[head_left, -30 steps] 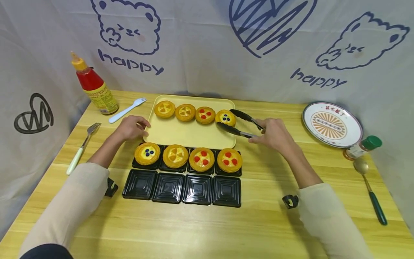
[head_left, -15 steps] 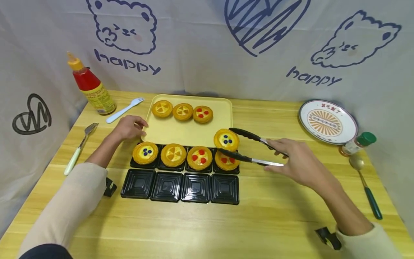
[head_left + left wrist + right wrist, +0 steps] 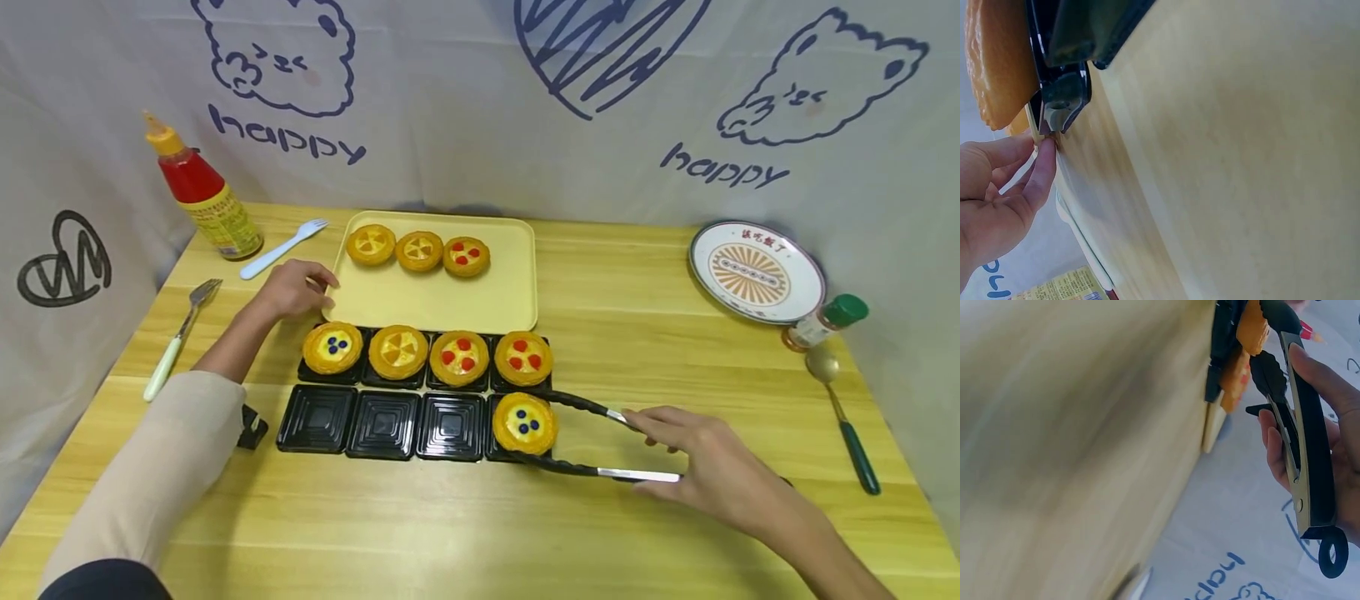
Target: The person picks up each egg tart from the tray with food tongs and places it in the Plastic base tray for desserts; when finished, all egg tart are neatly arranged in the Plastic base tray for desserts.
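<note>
Gripping the tongs point(image 3: 633, 476), the right grip point(image 3: 708, 467) curls round their handles, the two arms spread wide. The blueberry tart point(image 3: 524, 423) lies to the left of that grip, between the tong ends, in the rightmost black container point(image 3: 491, 451) of the near row. Farther left, the left grip point(image 3: 291, 289) pinches the left edge of the yellow tray point(image 3: 465, 304).
</note>
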Available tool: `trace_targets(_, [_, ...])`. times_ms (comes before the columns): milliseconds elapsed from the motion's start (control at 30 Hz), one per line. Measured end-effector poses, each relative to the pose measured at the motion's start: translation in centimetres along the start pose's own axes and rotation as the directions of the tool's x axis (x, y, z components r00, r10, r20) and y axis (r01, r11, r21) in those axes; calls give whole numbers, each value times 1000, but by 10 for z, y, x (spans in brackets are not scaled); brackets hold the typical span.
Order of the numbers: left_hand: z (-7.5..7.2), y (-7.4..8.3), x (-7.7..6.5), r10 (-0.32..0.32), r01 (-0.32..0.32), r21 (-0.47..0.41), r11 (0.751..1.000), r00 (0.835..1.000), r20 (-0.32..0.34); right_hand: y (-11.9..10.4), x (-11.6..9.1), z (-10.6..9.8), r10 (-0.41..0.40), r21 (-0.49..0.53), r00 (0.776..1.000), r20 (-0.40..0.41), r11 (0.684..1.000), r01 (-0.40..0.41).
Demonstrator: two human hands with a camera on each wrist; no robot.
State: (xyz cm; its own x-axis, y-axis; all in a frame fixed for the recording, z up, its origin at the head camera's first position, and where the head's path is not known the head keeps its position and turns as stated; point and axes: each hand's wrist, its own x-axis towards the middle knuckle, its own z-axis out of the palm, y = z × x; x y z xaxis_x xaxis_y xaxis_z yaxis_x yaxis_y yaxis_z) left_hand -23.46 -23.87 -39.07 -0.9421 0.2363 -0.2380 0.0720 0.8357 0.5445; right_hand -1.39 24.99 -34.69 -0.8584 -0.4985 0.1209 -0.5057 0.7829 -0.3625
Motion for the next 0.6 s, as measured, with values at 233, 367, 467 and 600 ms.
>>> trace_targets(233, [-1,0,-2,7,-7,-13,1000,1000,-10,1,1,15,-13,7,999,-32,1000,14])
trace_targets(367, [0,-1,-1,6,-6,-8,1000,1000,-13,-1,2,12,8,1,1000,-13,1000,-8])
trace_targets(467, [0,-1,0,5,-5,-10,1000,1000,-14,-3,4,4,19,8,1000,6,1000,-19])
trace_targets(600, [0,-2,0,3,-4,-16,1000,1000,-13,-7,14,-7,21,17,999,32,1000,-22])
